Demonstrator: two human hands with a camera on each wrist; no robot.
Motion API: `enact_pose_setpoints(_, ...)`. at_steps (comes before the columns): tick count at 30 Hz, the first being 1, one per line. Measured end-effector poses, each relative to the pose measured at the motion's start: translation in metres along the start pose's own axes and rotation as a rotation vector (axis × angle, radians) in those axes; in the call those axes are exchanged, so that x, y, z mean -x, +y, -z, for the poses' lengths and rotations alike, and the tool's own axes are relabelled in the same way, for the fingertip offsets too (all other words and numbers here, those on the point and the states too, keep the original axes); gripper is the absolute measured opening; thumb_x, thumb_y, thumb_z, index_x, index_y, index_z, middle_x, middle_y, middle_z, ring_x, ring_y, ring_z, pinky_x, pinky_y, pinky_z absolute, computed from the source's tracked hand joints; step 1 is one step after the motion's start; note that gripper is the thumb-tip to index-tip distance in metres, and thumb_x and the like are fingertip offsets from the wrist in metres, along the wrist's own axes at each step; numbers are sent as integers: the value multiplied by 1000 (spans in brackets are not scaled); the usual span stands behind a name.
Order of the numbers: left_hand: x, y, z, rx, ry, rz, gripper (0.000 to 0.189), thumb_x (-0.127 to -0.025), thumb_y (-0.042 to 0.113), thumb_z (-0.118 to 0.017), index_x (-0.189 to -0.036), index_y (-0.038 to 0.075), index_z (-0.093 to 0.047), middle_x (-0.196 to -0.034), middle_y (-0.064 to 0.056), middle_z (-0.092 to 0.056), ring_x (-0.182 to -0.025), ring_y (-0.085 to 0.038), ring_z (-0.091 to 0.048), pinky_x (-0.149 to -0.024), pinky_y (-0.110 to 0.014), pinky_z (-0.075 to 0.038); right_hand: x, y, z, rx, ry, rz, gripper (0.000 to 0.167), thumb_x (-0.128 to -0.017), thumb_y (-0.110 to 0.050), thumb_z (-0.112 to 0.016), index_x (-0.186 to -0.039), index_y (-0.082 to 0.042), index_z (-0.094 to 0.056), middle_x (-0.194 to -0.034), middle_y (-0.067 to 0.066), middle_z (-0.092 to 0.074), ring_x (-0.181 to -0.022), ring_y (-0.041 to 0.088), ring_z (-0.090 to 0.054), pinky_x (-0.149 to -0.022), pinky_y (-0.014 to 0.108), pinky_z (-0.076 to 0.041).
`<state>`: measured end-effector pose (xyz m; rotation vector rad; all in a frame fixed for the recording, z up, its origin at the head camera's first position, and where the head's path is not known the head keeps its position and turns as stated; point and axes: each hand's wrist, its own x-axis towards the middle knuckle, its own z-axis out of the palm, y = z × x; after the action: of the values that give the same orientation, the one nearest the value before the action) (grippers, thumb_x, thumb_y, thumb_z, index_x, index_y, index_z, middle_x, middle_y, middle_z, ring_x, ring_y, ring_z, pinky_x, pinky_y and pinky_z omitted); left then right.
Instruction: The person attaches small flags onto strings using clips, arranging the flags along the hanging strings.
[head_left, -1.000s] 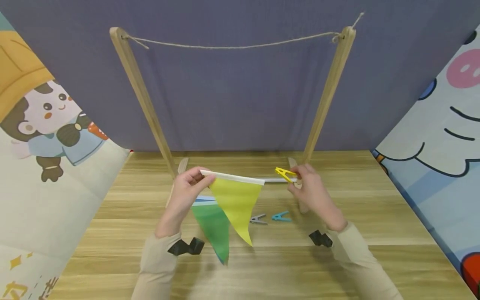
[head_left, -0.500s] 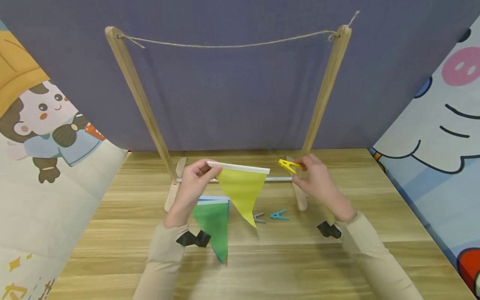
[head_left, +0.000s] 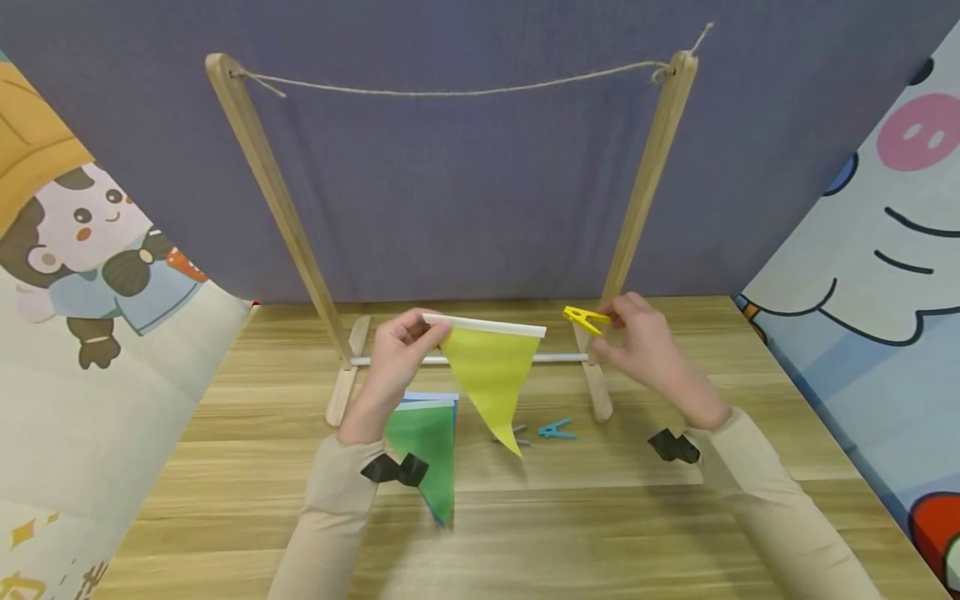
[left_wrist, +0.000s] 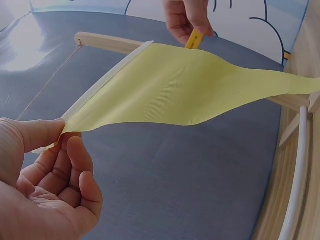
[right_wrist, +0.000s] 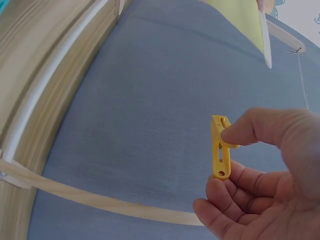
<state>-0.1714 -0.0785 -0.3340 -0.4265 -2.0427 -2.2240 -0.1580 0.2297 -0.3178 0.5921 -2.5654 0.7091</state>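
My left hand [head_left: 397,354] pinches the upper left corner of a yellow triangular pennant [head_left: 491,367] between thumb and fingers. The pennant hangs by its white top band, its tip curling over a grey clothespin [head_left: 521,437]. To the right, my right hand [head_left: 645,350] holds a yellow clothespin [head_left: 585,318] by one end, apart from the pennant. In the right wrist view, thumb and fingers grip the yellow clothespin [right_wrist: 221,150]. Above both hands a twine string [head_left: 457,92] sags between two wooden posts.
Green and blue pennants [head_left: 431,450] lie stacked below my left forearm. A blue clothespin [head_left: 557,429] rests on the wooden table [head_left: 562,533]. The left post [head_left: 273,196] and right post [head_left: 648,183] stand on feet joined by a white rod [head_left: 558,357].
Both hands have risen and shifted slightly right, carrying the yellow pennant and the yellow clothespin. More of the white rod shows. The pennant's tip now partly covers the grey clothespin.
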Motion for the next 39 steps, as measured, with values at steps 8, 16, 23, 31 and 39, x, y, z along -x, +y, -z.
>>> enact_pose_setpoints(8, -4, 3, -7, 4, 3, -29, 3, -86, -6, -62, -85, -3, -63, -71, 4, -61, -65, -9, -55, -65, -24, -51, -4, -1, 13, 18, -14, -26, 29, -72, 6, -71, -100, 9, -60, -89, 20, -56, -79, 33, -56, -70, 44, -50)
enact_pose_setpoints(16, -6, 3, -11, 7, 12, -21, 3, -86, -3, -64, -84, -5, -63, -70, 4, -61, -64, -9, -55, -62, -23, -50, -10, -1, 24, 38, -23, -8, 28, -73, 5, -70, -99, 9, -59, -90, 20, -56, -80, 33, -57, -70, 45, -52)
enact_pose_setpoints(23, -10, 5, -16, 11, 25, -18, 1, -86, -3, -63, -85, -3, -64, -70, 3, -62, -65, -9, -55, -62, -21, -49, -14, -2, 33, 33, -41, -13, 28, -75, 5, -70, -100, 9, -59, -91, 20, -56, -82, 33, -58, -72, 45, -52)
enact_pose_setpoints(31, -17, 8, -25, 8, 37, -36, 14, -85, -1, -65, -91, -13, -61, -69, 5, -61, -64, -9, -54, -61, -20, -48, -19, -5, 45, 51, -28, -1, 27, -75, 3, -71, -100, 8, -60, -91, 19, -56, -81, 32, -56, -72, 43, -50)
enact_pose_setpoints(39, -21, 8, -34, 31, 57, -63, 13, -85, -3, -65, -91, -14, -61, -69, 6, -61, -64, -11, -53, -60, -19, -46, -20, -6, 52, 73, -29, -34, 27, -77, 1, -70, -101, 7, -60, -92, 19, -55, -82, 33, -56, -72, 44, -49)
